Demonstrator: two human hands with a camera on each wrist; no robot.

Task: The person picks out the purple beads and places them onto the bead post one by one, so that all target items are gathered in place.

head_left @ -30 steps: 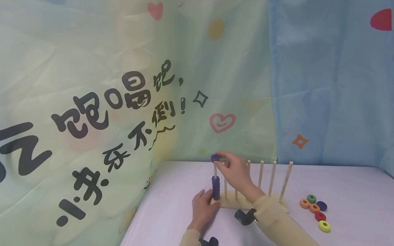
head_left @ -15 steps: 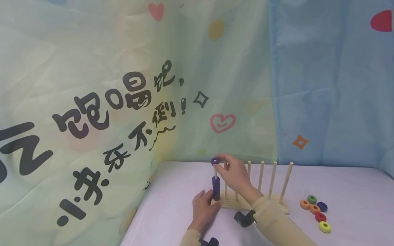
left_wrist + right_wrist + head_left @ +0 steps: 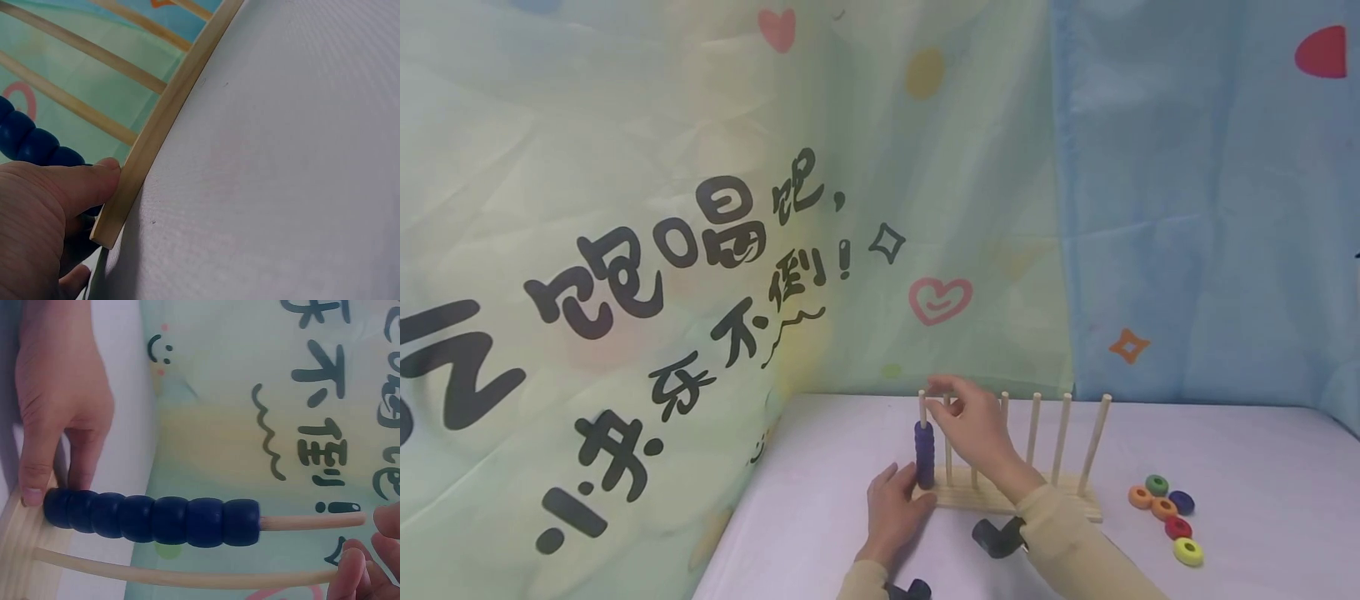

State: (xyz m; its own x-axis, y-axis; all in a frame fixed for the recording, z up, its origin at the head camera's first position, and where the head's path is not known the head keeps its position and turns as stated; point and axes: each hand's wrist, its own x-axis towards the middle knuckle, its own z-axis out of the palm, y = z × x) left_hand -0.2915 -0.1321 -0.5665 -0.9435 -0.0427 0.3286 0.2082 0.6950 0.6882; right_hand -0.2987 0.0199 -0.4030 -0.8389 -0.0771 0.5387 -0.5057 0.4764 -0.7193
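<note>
A wooden peg rack (image 3: pixel 1015 500) stands on the table with a row of upright pegs. Its leftmost peg carries a stack of several dark blue ring beads (image 3: pixel 153 519), and the bare peg tip shows above them. My left hand (image 3: pixel 895 508) grips the rack's left end, thumb (image 3: pixel 94 184) on the front edge and the other fingers behind. Beside the top of that peg is my right hand (image 3: pixel 973 421), thumb and fingertips apart with nothing between them. In the right wrist view, its fingertips (image 3: pixel 351 569) appear at the right edge near the peg tips.
Loose ring beads lie right of the rack: green (image 3: pixel 1157 484), two orange (image 3: pixel 1140 497), blue (image 3: pixel 1182 502), red (image 3: pixel 1177 527) and yellow (image 3: pixel 1188 551). A printed curtain (image 3: pixel 940 208) hangs behind the white table (image 3: pixel 820 467).
The blue ring bead that my right hand held at the peg's top has been let go and dropped down onto the stack. My left hand stays on the rack.
</note>
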